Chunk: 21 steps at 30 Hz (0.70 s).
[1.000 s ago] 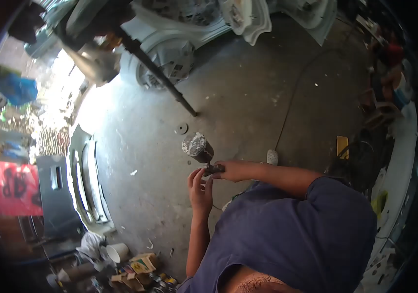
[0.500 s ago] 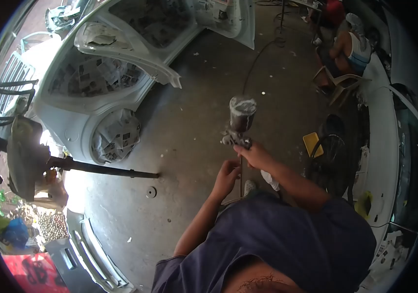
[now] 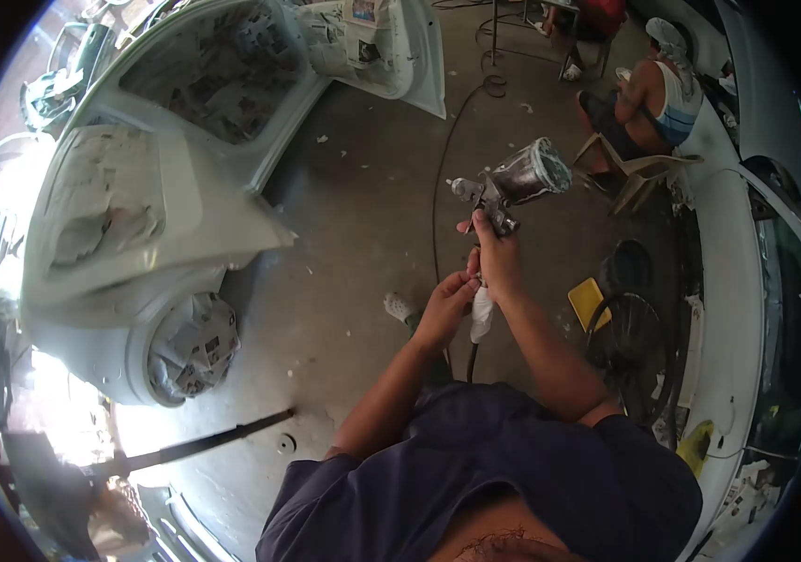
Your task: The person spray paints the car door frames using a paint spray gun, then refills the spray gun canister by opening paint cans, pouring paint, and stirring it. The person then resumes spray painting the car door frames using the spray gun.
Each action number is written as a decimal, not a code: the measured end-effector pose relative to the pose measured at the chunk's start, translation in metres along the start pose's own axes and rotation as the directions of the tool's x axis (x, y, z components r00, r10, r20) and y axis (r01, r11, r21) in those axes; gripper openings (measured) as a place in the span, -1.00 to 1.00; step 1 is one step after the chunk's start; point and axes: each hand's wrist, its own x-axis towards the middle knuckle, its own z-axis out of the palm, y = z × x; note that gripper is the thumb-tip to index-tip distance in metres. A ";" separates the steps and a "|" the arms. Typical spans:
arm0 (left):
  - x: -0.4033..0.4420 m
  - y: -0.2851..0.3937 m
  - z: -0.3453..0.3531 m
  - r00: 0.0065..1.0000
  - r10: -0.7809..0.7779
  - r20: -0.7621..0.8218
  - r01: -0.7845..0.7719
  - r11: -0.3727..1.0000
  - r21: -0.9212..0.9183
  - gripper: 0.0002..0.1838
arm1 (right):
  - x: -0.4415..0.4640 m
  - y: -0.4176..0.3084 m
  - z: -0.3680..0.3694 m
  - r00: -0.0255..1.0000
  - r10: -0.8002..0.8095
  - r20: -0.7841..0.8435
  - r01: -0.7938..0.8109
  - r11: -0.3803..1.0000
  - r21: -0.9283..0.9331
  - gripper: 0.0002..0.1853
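Spray gun [image 3: 488, 204] in the right hand, raised out in front of the body over the concrete floor [image 3: 372, 201]. The pale car body [image 3: 96, 328] is the largest thing, well off to the left. Newspaper [image 3: 196, 347] fills its wheel opening and more lines its window areas, likely to shield what lies behind. A co-worker [image 3: 639, 98] sits on a plastic chair [image 3: 644, 183] at the far right, apart from the gun. Nearer on that side, a spoked wheel [image 3: 633, 347] stands just beside a yellow tray [image 3: 589, 303].

A dark hose [image 3: 472, 363] rises from the person's front to a white wrapping [image 3: 482, 317] under the gun; the wrapping probably covers or pads the joint there.

The right hand [image 3: 502, 258] is closed around the grip, thumb high, which seems to carry the weight while the spattered cup [image 3: 529, 175] leans to the right on top and the nozzle end faces left. The left hand [image 3: 447, 307] has thumb and fingertips pinched at the small fitting [image 3: 477, 278] below the grip, probably to steady or work it while the other hand bears the load.
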 end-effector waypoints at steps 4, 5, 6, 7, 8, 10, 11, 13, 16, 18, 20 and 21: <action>0.031 0.124 0.001 0.936 0.313 0.160 -0.350 0.808 0.475 -0.77 | 0.106 0.031 0.029 0.993 -0.077 -0.087 0.077 0.997 0.001 -0.64; 0.013 0.174 0.024 0.913 0.291 0.285 -0.391 0.821 0.417 -0.83 | 0.118 0.026 0.038 0.995 -0.055 -0.078 0.052 0.998 -0.037 -0.64; 0.007 0.206 0.033 0.756 0.393 0.523 -0.542 0.824 0.166 -0.85 | 0.131 0.021 0.044 0.997 -0.038 -0.072 0.032 0.996 -0.083 -0.64; 0.025 0.231 0.049 0.373 0.521 0.768 -0.540 0.795 -0.277 -0.83 | 0.144 0.018 0.047 0.998 -0.039 -0.056 0.032 0.992 -0.122 -0.65; 0.027 0.256 0.063 0.292 0.498 0.817 -0.509 0.804 -0.308 -0.80 | 0.150 0.023 0.051 0.999 -0.011 -0.045 0.004 0.988 -0.155 -0.67; 0.053 0.273 0.059 0.243 0.468 0.850 -0.496 0.813 -0.306 -0.77 | 0.160 0.032 0.055 0.997 -0.059 -0.049 0.053 0.991 -0.124 -0.67; 0.066 0.282 0.057 0.215 0.447 0.868 -0.485 0.820 -0.302 -0.74 | 0.166 0.032 0.060 0.996 -0.083 -0.045 0.078 0.992 -0.101 -0.67; 0.089 0.294 0.056 0.162 0.406 0.899 -0.465 0.835 -0.294 -0.66 | 0.174 0.033 0.065 0.996 -0.077 -0.039 0.072 0.991 -0.110 -0.66; 0.114 0.302 0.051 0.106 0.326 0.939 -0.424 0.869 -0.254 -0.53 | 0.205 0.030 0.073 0.998 -0.065 -0.023 0.061 0.991 -0.121 -0.66; 0.118 0.299 0.048 0.099 0.279 0.955 -0.385 0.896 -0.222 -0.44 | 0.211 0.036 0.075 0.999 -0.047 0.002 0.047 0.987 -0.151 -0.65; 0.128 0.301 0.051 0.070 0.231 0.971 -0.354 0.915 -0.192 -0.35 | 0.226 0.027 0.077 0.999 -0.036 0.019 0.039 0.987 -0.159 -0.66; 0.134 0.319 0.061 0.165 0.302 0.939 -0.356 0.906 -0.229 -0.59 | 0.235 0.021 0.080 0.999 -0.022 0.030 0.026 0.987 -0.159 -0.65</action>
